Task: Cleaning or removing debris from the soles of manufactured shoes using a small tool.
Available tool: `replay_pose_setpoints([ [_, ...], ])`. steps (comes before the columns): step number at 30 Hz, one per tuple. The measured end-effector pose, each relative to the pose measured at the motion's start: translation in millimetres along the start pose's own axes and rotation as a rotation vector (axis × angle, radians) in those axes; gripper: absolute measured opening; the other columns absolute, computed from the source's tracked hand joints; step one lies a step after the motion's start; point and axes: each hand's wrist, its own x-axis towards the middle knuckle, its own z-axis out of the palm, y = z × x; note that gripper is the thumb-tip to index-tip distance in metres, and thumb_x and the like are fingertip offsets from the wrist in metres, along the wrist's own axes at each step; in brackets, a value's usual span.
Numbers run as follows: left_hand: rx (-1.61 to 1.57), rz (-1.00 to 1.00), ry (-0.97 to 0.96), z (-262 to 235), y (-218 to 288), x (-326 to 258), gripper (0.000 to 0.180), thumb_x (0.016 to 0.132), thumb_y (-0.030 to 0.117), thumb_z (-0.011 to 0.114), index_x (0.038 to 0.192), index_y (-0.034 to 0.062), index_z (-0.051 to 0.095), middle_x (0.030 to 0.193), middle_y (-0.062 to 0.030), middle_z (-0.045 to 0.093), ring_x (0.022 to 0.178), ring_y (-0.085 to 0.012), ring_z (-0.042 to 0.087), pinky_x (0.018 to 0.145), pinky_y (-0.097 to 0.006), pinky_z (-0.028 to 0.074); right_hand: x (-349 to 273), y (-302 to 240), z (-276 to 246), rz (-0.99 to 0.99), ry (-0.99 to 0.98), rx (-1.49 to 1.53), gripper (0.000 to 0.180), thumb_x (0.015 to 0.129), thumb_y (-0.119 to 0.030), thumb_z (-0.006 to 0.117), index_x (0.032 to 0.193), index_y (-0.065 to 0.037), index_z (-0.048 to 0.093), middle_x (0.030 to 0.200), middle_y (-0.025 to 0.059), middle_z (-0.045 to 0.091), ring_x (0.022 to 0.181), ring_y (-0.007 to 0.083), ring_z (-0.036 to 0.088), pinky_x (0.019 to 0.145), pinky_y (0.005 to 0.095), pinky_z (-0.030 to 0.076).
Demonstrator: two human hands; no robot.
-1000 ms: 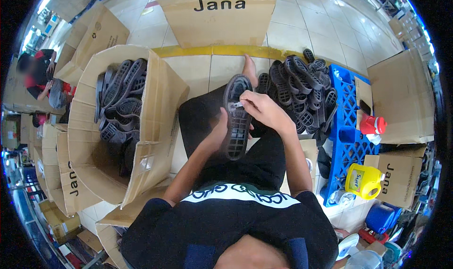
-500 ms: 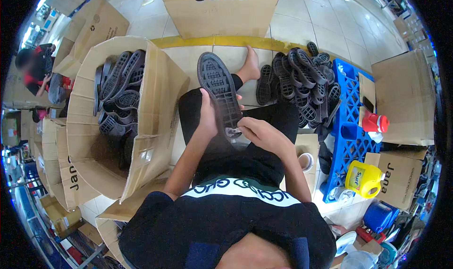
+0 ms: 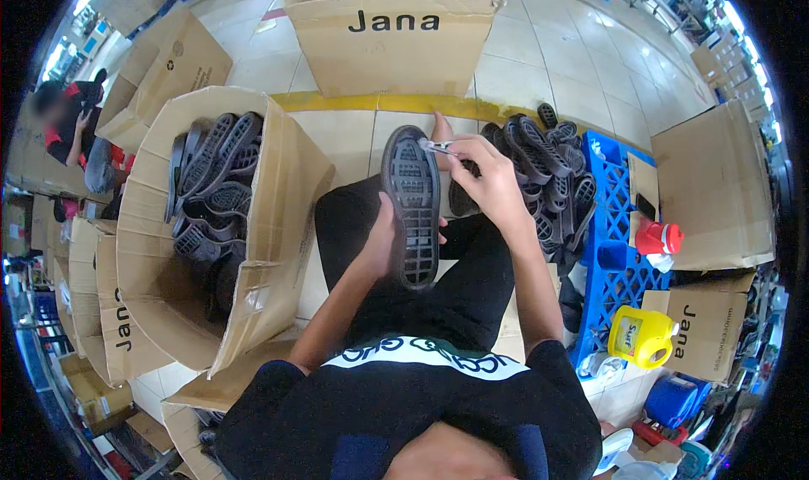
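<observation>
A black shoe sole (image 3: 415, 195) stands nearly upright in front of me, its gridded, hollow-celled face turned up. My left hand (image 3: 381, 242) grips it from the left, with the thumb along the edge and fingertips showing at the right edge. My right hand (image 3: 490, 178) is closed on a small, pale, thin tool (image 3: 440, 147), whose exact kind I cannot make out. The tool's whitish tip meets the upper right rim of the sole. To the right lies a pile of dark soles (image 3: 548, 164), partly behind my right arm.
A carton (image 3: 295, 168) of soles stands at left, another carton (image 3: 396, 58) ahead. At right, a blue plastic pallet (image 3: 600, 261) bears a red-lidded container (image 3: 659, 238) and a yellow jug (image 3: 642, 337). A person (image 3: 72, 130) sits at far left.
My right hand has moved with the tool from the sole's lower end up to its upper end. The sole has come nearer upright and shifted slightly right and down.
</observation>
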Motion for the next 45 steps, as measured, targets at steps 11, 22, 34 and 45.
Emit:
replay_pose_setpoints([
  [11,0.061,-0.016,-0.024,10.1,5.3,-1.8,0.086,0.093,0.071,0.008,0.131,0.0051,0.048,0.107,-0.0167,0.065,0.089,-0.0266,0.067,0.081,-0.038,0.055,22.0,3.9,3.2,-0.489,-0.016,-0.519,0.026,0.081,-0.006,0.070,0.105,-0.001,0.062,0.103,0.0104,0.063,0.090,0.0267,0.065,0.077,0.0350,0.054],
  [22,0.041,0.060,0.058,9.3,3.7,1.5,0.082,0.096,0.069,0.010,0.131,0.0052,0.049,0.108,-0.0169,0.065,0.089,-0.0285,0.068,0.080,-0.039,0.056,-2.8,5.2,8.6,-0.411,-0.180,-0.678,0.021,0.078,-0.015,0.067,0.093,-0.005,0.056,0.087,0.0065,0.053,0.083,0.0226,0.058,0.074,0.0325,0.049],
  [34,-0.019,0.202,0.092,-1.0,15.5,10.2,0.082,0.096,0.069,0.014,0.129,0.0037,0.051,0.112,-0.0136,0.064,0.100,-0.0230,0.064,0.085,-0.038,0.055,-43.0,-14.8,-1.9,-0.475,-0.510,-0.591,0.021,0.080,-0.016,0.063,0.098,-0.006,0.057,0.088,0.0064,0.055,0.085,0.0217,0.059,0.075,0.0329,0.050],
  [45,-0.059,0.291,0.172,-8.5,35.5,12.4,0.088,0.091,0.076,0.017,0.126,0.0031,0.052,0.113,-0.0147,0.064,0.093,-0.0277,0.065,0.083,-0.042,0.054,-68.9,-24.2,3.1,-0.310,-0.674,-0.283,0.014,0.084,-0.010,0.064,0.093,-0.004,0.055,0.085,0.0101,0.053,0.082,0.0270,0.060,0.073,0.0358,0.051],
])
